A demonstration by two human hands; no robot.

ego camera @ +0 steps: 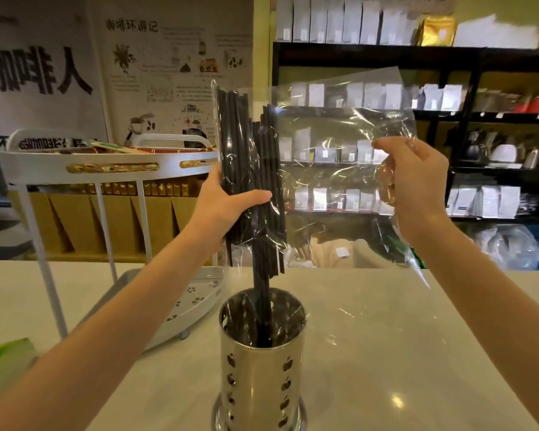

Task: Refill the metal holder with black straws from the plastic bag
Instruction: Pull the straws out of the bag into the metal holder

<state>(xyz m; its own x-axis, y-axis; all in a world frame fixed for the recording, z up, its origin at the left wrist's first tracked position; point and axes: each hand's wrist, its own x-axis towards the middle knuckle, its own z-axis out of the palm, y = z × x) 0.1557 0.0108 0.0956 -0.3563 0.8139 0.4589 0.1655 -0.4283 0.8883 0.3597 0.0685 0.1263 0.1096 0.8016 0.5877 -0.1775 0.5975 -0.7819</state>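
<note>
A perforated metal holder point(259, 365) stands on the white counter near the front edge. Above it, my left hand point(227, 203) grips a bundle of black straws point(246, 157) through the clear plastic bag point(333, 144), held upright. Several straws point(262, 293) slide down out of the bag's lower end into the holder. My right hand point(414, 178) pinches the empty side of the bag, stretched out to the right. A flap of the bag drapes over the holder's rim.
A white two-tier rack point(106, 169) with packets stands at the left, its lower perforated tray point(193, 300) close to the holder. A green item point(3, 362) lies at the left edge. Dark shelves point(448, 57) with white pouches fill the background beyond the counter point(417, 353).
</note>
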